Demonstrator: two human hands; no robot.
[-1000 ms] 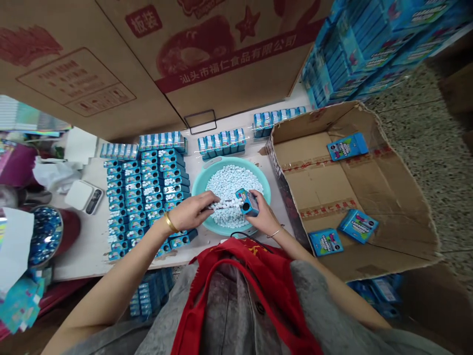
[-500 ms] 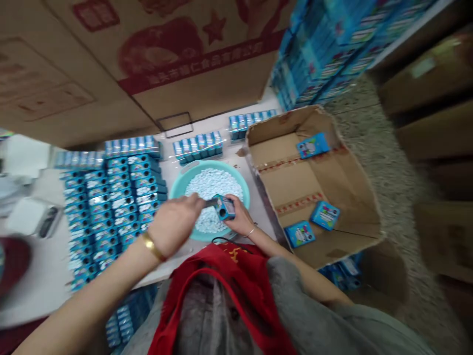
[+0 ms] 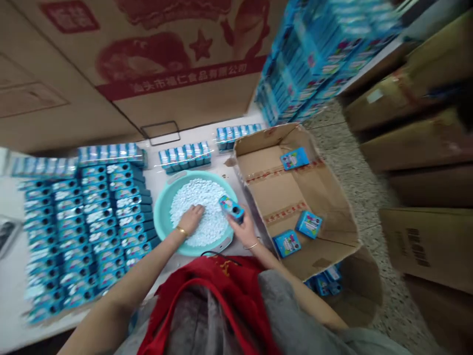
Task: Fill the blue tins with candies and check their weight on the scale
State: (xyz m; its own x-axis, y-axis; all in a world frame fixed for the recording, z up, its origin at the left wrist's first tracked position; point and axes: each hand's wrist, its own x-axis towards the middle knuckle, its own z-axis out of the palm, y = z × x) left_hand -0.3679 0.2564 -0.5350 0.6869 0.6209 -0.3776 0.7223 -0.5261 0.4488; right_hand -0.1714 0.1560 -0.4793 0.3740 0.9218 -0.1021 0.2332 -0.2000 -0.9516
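Note:
My left hand (image 3: 192,219) is down among small white pellets (image 3: 201,192) in a round turquoise basin (image 3: 159,209). Its fingers look curled, with the tips buried, so whatever they hold is hidden. At the basin's right side, my right hand (image 3: 244,229) grips a small blue printed box (image 3: 229,206). The box is tilted, and a dark round hole shows in its near end.
Rows of blue boxes with holes (image 3: 94,222) stand left of the basin. Plastic-wrapped packs (image 3: 185,157) lie behind it. An open carton (image 3: 328,207) on the right holds several blue boxes. Stacked blue packs (image 3: 295,74) and a large carton (image 3: 177,93) rise at the back.
My left hand has left the box, where a dark thing showed at its fingers, and gone down into the pellets. My right hand has moved the box slightly right. The camera view has shifted.

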